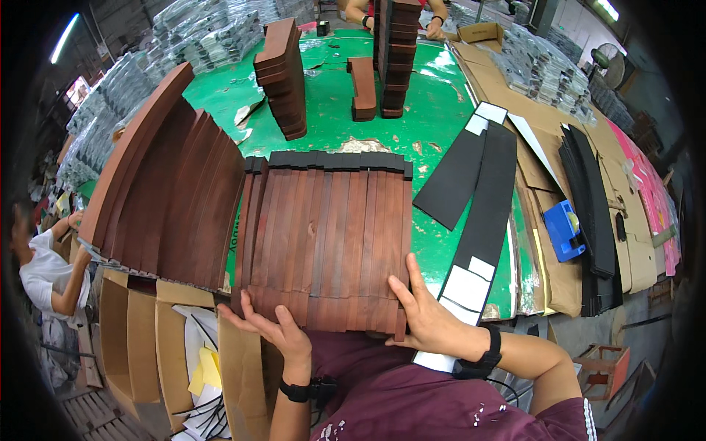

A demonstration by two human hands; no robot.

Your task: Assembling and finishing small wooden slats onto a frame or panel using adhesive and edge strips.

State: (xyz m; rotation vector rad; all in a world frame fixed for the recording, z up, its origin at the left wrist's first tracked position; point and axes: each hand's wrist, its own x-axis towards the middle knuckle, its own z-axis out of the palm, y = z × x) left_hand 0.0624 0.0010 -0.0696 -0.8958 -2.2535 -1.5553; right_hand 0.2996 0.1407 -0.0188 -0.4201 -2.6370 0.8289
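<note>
A maroon shirt (441,411) lies nearest. From the left, an open cardboard box (141,345) sits at the near side, with a curved stack of brown slats (169,191) beyond it. The left hand (283,334), fingers spread, touches the near left corner of a row of brown slats (323,235) in the middle of the green table (323,110). The right hand (441,323) touches its near right corner; I cannot tell whether it clasps. Farther right lie black strips (489,198), then a blue tape dispenser (560,234).

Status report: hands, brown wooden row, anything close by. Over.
Left hand at near-left corner; right hand at near-right. Brown wooden row between them. Black strips close on its right.
</note>
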